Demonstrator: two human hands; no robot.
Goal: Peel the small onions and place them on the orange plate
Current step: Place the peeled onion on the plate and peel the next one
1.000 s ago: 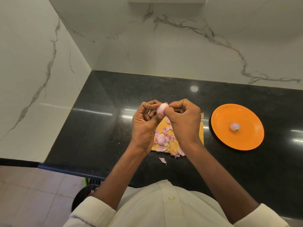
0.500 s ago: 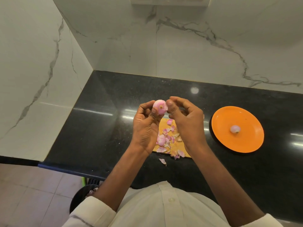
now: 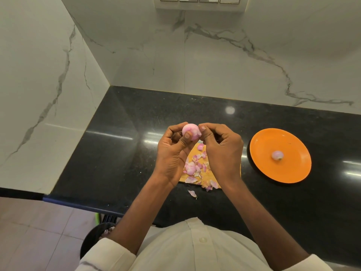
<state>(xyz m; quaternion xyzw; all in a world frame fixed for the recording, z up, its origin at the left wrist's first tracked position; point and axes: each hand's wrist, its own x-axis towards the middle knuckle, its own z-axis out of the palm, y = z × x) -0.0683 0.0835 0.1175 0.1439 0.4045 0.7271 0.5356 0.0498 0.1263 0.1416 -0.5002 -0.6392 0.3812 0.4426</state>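
Marble walls back a black desk [image 3: 121, 137] across the middle of the frame. Above a wooden board [image 3: 197, 153] strewn with pink skins [image 3: 192, 167], the left hand [image 3: 172, 153] grips a small onion [image 3: 190, 131] between thumb and curled fingers, while the right hand [image 3: 222, 151] pinches at its right side. At right centre, the orange plate [image 3: 293, 169] holds one peeled onion [image 3: 277, 155]. Peeling likely goes best with the left grip firm but turning the bulb, letting skins drop onto the board.

chopping board [image 3: 197, 178] mostly hidden under both hands; switch panel [image 3: 199, 1] at 12 o'clock cut off by the frame edge.
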